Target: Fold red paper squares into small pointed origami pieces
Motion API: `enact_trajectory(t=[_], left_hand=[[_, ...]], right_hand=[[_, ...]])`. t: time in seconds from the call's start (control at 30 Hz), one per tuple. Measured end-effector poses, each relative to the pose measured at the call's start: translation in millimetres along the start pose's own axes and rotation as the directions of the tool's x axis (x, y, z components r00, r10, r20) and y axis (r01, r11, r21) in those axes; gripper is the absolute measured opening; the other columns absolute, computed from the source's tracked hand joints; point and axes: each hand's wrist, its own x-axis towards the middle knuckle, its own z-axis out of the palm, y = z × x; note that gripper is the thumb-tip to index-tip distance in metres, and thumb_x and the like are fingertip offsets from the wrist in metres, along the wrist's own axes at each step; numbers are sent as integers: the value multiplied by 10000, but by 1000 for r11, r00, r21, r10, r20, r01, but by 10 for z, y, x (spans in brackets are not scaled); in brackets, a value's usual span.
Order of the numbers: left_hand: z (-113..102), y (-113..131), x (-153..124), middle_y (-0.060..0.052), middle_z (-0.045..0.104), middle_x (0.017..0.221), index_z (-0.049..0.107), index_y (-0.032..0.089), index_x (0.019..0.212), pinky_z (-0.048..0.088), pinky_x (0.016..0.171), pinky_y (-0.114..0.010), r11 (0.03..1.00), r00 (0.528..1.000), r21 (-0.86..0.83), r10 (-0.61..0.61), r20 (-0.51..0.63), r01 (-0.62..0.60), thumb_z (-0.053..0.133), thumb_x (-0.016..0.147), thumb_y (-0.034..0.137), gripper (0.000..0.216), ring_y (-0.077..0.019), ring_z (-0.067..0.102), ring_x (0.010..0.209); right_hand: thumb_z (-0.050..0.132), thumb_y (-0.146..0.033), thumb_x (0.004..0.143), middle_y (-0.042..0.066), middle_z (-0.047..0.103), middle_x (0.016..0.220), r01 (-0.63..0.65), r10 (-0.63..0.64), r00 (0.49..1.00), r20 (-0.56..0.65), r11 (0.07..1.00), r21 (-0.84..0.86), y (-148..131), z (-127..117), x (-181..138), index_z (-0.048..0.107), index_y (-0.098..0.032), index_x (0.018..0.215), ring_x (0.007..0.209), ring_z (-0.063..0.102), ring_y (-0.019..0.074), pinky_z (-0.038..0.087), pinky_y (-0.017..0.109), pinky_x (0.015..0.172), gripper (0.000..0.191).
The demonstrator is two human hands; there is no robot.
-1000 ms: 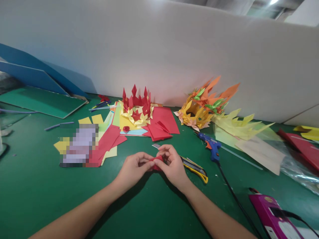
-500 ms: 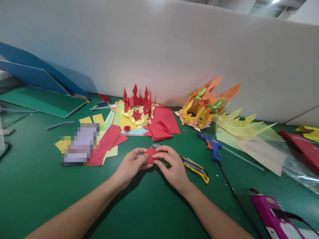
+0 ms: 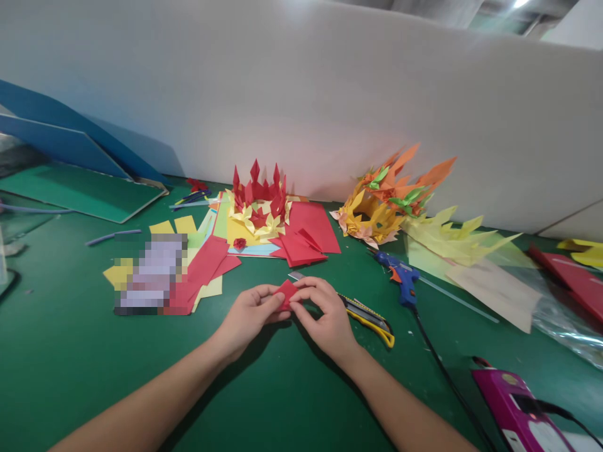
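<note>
Green desk (image 3: 70,351): work surface.
Loose coloured paper sheets (image 3: 207,260): flat, far left of centre.
Red-and-yellow paper crown (image 3: 258,204); orange-and-yellow paper crown (image 3: 381,204): by the back partition.
Blue glue gun (image 3: 400,276); yellow utility knife (image 3: 370,314): just right of the hands.
Left hand (image 3: 247,317), right hand (image 3: 330,320): fingers of both pinching the folded red paper (image 3: 285,292), held between them just above the desk, centre.
</note>
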Motion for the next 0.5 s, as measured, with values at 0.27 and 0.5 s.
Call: enact_trajectory(t=[0.27, 0.5], left_hand=[[45, -44, -28, 31, 660, 648, 662, 134, 656, 526, 739, -235, 999, 1000, -35, 19, 16, -19, 832, 495, 368, 331, -89, 621, 643], [63, -82, -29, 27, 675, 646, 650, 140, 683, 515, 752, -242, 999, 999, -21, 30, 28, -29, 820, 529, 335, 302, -94, 628, 650]], right_hand=[[535, -128, 770, 25, 581, 784, -109, 111, 993, -36, 992, 62, -10, 56, -6, 531, -209, 695, 820, 572, 193, 447, 329, 753, 111], [533, -144, 770, 8, 547, 741, -137, 143, 988, -64, 987, 79, -4, 78, -18, 506, -216, 684, 804, 556, 190, 438, 323, 742, 116]])
